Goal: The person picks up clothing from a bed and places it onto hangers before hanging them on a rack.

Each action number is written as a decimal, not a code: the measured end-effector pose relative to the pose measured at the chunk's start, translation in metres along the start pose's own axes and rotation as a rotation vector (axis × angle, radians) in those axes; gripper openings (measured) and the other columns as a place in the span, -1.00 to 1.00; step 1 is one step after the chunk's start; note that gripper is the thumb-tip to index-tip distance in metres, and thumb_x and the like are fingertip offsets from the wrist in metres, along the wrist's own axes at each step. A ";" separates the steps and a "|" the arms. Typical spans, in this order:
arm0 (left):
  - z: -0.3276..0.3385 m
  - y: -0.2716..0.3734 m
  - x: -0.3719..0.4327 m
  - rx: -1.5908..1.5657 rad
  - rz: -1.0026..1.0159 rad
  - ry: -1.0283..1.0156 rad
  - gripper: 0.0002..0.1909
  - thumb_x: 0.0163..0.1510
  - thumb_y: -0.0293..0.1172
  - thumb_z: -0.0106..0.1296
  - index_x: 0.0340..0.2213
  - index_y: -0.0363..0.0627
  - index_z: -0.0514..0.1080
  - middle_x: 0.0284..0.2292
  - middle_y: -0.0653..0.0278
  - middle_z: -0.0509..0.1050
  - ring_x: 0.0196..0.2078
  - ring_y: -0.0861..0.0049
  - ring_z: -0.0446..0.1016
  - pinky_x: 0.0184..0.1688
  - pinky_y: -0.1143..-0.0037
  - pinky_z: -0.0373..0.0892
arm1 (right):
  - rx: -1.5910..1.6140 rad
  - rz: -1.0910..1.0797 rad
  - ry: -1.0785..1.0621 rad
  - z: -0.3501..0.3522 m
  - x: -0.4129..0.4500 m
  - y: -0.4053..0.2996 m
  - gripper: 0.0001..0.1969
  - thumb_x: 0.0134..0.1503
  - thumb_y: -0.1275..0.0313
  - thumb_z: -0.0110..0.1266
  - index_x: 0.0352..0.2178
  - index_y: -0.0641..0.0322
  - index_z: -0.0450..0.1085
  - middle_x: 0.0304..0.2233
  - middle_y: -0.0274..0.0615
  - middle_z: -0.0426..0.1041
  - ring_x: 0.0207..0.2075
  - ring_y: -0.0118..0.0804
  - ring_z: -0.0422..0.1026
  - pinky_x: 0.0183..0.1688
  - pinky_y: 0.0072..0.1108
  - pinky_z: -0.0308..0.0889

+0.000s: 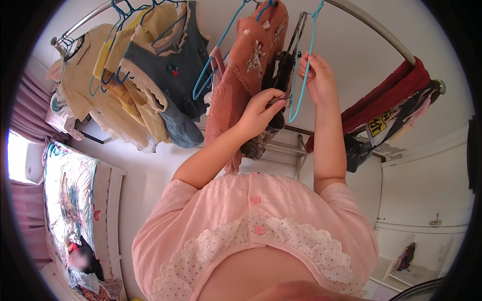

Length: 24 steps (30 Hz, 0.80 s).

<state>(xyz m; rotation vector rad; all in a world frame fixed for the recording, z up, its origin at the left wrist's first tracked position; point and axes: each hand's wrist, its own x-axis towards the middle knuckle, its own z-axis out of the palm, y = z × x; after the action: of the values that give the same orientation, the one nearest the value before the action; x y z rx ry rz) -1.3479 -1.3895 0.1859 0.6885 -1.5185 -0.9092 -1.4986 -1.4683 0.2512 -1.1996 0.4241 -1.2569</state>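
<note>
My right hand [318, 77] is raised beneath the metal rail, its fingers closed around one side of a light blue clothes hanger [301, 109]. That hanger's hook is up at the rail. To its left, my left hand [261, 111] pinches the edge of a dark garment with lacy trim [256, 145] between thumb and fingers. The dark garment hangs partly behind my left hand and wrist, so much of it is hidden. Close against it on the left is a rust-pink lace garment [235, 109] with pale appliqué flowers, on a blue hanger.
The curved metal rail [371, 24] also carries a blue denim sleeveless garment [173, 75], a beige top [84, 71] and a dark red cloth [388, 94]. A metal rack [286, 150] stands below. A bed [75, 180] lies at left beside purple curtains [32, 107]; a white cabinet [425, 180] is at right.
</note>
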 end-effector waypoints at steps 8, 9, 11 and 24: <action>0.018 -0.026 0.011 -0.243 -0.168 -0.045 -0.89 0.03 -0.49 -0.12 -0.38 -0.27 0.32 -0.49 0.40 0.34 -0.42 0.76 0.28 -0.34 0.70 0.22 | 0.028 0.016 -0.003 -0.005 -0.008 -0.007 -0.88 0.04 0.43 -0.13 -0.43 0.28 0.25 -0.59 -0.41 0.23 -0.62 -0.63 0.07 -0.51 -0.77 0.06; 0.020 -0.027 0.011 -0.240 -0.179 -0.038 -0.89 0.03 -0.49 -0.12 -0.38 -0.26 0.32 -0.50 0.41 0.35 -0.43 0.76 0.30 -0.34 0.70 0.23 | 0.028 0.014 0.005 -0.006 -0.009 -0.007 -0.88 0.04 0.43 -0.12 -0.43 0.28 0.25 -0.59 -0.41 0.23 -0.62 -0.64 0.07 -0.51 -0.77 0.06; 0.025 -0.030 0.012 -0.239 -0.195 -0.035 -0.89 0.03 -0.49 -0.12 -0.38 -0.26 0.32 -0.51 0.41 0.36 -0.44 0.75 0.31 -0.34 0.70 0.23 | 0.028 0.012 0.018 -0.008 -0.010 -0.006 -0.88 0.04 0.43 -0.12 -0.43 0.29 0.25 -0.59 -0.42 0.22 -0.61 -0.64 0.07 -0.51 -0.77 0.06; 0.016 -0.029 -0.001 -0.484 -0.267 0.085 -0.96 -0.01 -0.53 -0.12 -0.45 -0.19 0.25 -0.61 0.41 0.28 -0.58 0.74 0.24 -0.50 0.71 0.17 | -0.004 0.019 -0.002 -0.008 -0.008 -0.007 -0.84 0.05 0.38 -0.12 -0.41 0.27 0.27 -0.60 -0.44 0.20 -0.61 -0.63 0.07 -0.50 -0.76 0.04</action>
<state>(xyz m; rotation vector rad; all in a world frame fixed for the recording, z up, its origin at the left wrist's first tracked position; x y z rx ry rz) -1.3657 -1.4012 0.1607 0.5691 -1.0840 -1.3732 -1.5113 -1.4633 0.2515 -1.1975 0.4355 -1.2395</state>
